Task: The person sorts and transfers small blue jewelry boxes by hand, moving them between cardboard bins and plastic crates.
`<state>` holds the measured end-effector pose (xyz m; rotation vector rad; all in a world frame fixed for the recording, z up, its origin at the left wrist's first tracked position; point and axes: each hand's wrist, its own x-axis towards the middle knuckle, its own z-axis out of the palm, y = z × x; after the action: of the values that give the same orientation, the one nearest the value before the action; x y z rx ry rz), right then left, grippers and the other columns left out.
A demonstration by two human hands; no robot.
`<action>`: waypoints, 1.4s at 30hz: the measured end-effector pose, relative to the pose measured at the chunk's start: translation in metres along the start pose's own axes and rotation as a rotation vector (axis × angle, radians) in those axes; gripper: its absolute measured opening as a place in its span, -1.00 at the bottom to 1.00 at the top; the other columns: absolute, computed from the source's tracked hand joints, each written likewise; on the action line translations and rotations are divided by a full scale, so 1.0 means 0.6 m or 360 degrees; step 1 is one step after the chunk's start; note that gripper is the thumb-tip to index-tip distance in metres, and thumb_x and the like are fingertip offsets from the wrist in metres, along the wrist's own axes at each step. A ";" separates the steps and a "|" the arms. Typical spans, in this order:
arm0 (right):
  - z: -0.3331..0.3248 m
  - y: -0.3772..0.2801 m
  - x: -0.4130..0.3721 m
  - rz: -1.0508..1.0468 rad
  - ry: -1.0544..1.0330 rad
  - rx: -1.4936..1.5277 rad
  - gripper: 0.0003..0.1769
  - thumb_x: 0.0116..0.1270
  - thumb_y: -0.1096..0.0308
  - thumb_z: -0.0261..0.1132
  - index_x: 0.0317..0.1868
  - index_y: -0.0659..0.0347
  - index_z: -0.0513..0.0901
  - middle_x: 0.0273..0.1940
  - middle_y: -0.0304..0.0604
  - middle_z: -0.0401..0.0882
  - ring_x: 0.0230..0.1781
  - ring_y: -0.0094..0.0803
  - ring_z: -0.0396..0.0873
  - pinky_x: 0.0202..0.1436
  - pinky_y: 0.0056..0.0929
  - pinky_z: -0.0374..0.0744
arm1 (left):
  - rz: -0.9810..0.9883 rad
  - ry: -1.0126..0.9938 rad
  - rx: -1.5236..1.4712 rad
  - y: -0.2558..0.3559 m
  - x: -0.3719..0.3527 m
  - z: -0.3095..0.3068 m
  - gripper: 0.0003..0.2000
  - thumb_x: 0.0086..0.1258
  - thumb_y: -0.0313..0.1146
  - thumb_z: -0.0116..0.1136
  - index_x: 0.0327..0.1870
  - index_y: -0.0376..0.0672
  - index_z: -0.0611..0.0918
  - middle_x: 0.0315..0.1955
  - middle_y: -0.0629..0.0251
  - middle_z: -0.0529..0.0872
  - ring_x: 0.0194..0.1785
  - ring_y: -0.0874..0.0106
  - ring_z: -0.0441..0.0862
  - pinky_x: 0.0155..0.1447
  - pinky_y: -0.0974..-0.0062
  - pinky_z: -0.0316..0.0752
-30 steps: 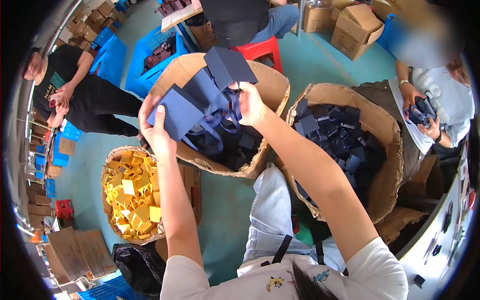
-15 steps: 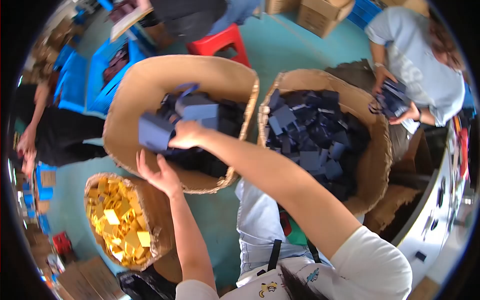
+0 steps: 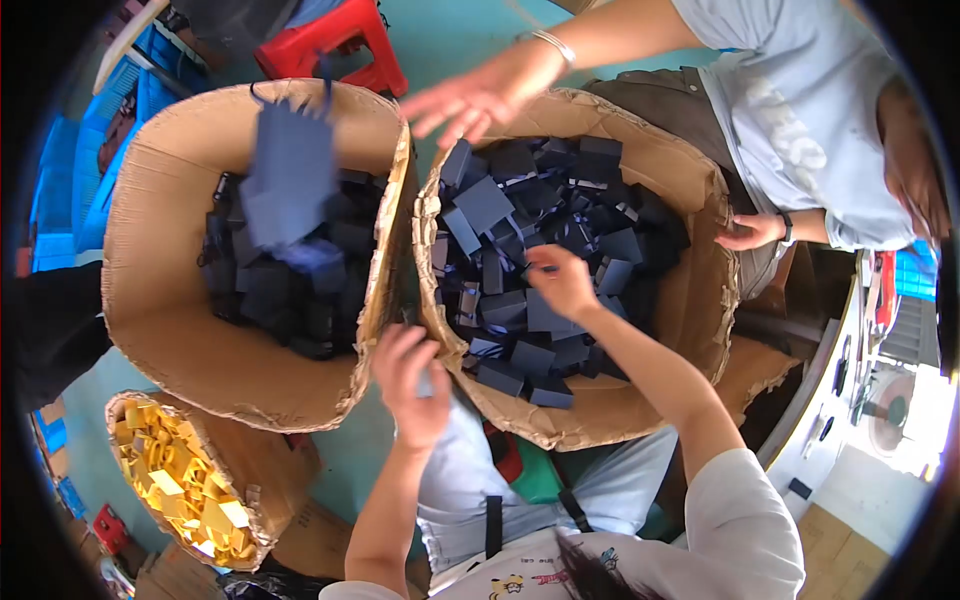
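Observation:
My right hand [image 3: 564,284] is over the right carton, its fingers closed at a small dark bit among several dark blue paper gift bags [image 3: 527,310] with ribbons. What it pinches is too small to make out. By the facing rims of the two cartons is my left hand [image 3: 412,388], fingers apart, slightly smeared and with nothing plainly in it. A blurred dark blue gift bag [image 3: 292,175] with handles is in the air over the left carton, touched by no hand.
The left carton [image 3: 150,250] and right carton [image 3: 700,310] stand side by side. A co-worker's outstretched hand [image 3: 485,95] reaches over their rims from the right. A smaller carton of yellow pieces [image 3: 185,490] stands at lower left. Behind is a red stool [image 3: 335,45].
The view has turned right. My right hand has left the folded blue bags in the left carton and moved into the right one. The co-worker's hands no longer hold the dark bag.

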<state>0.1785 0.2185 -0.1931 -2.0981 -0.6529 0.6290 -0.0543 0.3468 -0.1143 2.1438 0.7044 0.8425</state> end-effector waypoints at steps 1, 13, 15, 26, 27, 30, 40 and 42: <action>-0.031 0.072 0.019 0.0034 0.0101 -0.0138 -0.58 -0.08 0.44 0.30 -0.10 0.23 0.59 -0.19 -0.07 0.62 -0.20 -0.31 0.59 -0.07 -0.39 0.55 | 0.0030 -0.0131 -0.0103 0.012 -0.005 0.029 -0.73 0.04 -0.64 0.12 -0.20 -0.20 0.59 -0.06 0.17 0.56 0.13 0.11 0.43 0.19 0.23 0.31; -0.219 0.339 0.329 0.0361 0.0418 -0.0408 -0.10 -0.14 -0.01 0.51 0.14 0.36 0.36 0.14 0.04 0.40 0.20 -0.21 0.35 0.24 -0.37 0.32 | 0.0041 -0.0718 0.0160 -0.152 0.254 0.524 -0.28 -0.12 -0.34 0.30 0.19 -0.20 0.33 0.14 0.05 0.35 0.27 0.02 0.23 0.30 0.18 0.21; -0.230 0.322 0.358 0.0375 0.0260 -0.0389 -0.15 -0.03 -0.11 0.43 0.13 0.35 0.41 0.14 -0.06 0.42 0.18 -0.34 0.35 0.19 -0.42 0.37 | 0.0120 -0.0799 0.0211 -0.195 0.310 0.584 -0.24 -0.12 -0.31 0.31 0.24 -0.13 0.29 0.17 0.11 0.33 0.29 0.08 0.21 0.31 0.13 0.18; -0.224 0.417 0.327 0.0345 0.0149 -0.0123 -0.26 -0.16 0.02 0.49 0.02 0.24 0.49 0.18 0.06 0.26 0.26 -0.19 0.23 0.31 -0.32 0.22 | -0.0287 -0.1450 0.0147 -0.213 0.348 0.649 -0.48 -0.07 -0.17 0.38 0.02 0.12 0.52 -0.01 0.18 0.55 0.14 0.03 0.39 0.13 -0.17 0.28; -0.220 0.416 0.299 0.0088 0.0145 -0.0336 -0.32 -0.18 0.08 0.50 -0.04 0.20 0.51 0.09 0.04 0.32 0.17 -0.20 0.28 0.23 -0.31 0.28 | -0.0149 -0.1364 0.0270 -0.200 0.324 0.634 -0.51 -0.09 -0.22 0.38 -0.03 0.08 0.53 -0.08 0.16 0.55 0.10 0.03 0.40 0.14 -0.17 0.26; -0.203 0.329 0.200 0.0072 -0.0106 -0.0058 -0.41 -0.20 0.21 0.52 -0.11 0.17 0.52 -0.20 -0.13 0.36 -0.07 -0.25 0.36 -0.01 -0.36 0.37 | 0.0389 -0.1115 0.0394 -0.136 0.250 0.577 -0.54 -0.20 -0.20 0.37 -0.18 -0.08 0.57 -0.21 0.17 0.55 0.02 0.13 0.42 0.21 -0.24 0.14; -0.041 0.232 -0.097 0.0476 0.0016 0.0577 -0.19 -0.21 0.21 0.58 0.05 0.33 0.39 -0.13 -0.07 0.49 -0.14 -0.30 0.46 -0.05 -0.36 0.46 | 0.0367 -0.1044 0.0190 -0.037 0.072 0.415 -0.54 -0.33 -0.22 0.43 -0.30 -0.17 0.62 -0.10 0.21 0.48 0.11 0.24 0.39 0.36 -0.17 -0.11; -0.022 0.217 -0.116 0.0152 -0.0209 -0.0011 -0.01 -0.23 0.07 0.57 0.21 0.24 0.31 0.19 0.14 0.24 0.26 -0.07 0.22 0.22 -0.21 0.37 | 0.0293 -0.1140 0.0291 -0.041 0.059 0.376 -0.58 -0.36 -0.21 0.44 -0.37 -0.19 0.69 0.27 0.13 0.21 0.34 0.06 0.10 0.31 -0.26 -0.08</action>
<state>0.1651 0.0984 -0.2793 -2.1172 -0.6305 0.8245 0.1294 0.2916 -0.2403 2.4704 0.2166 0.0538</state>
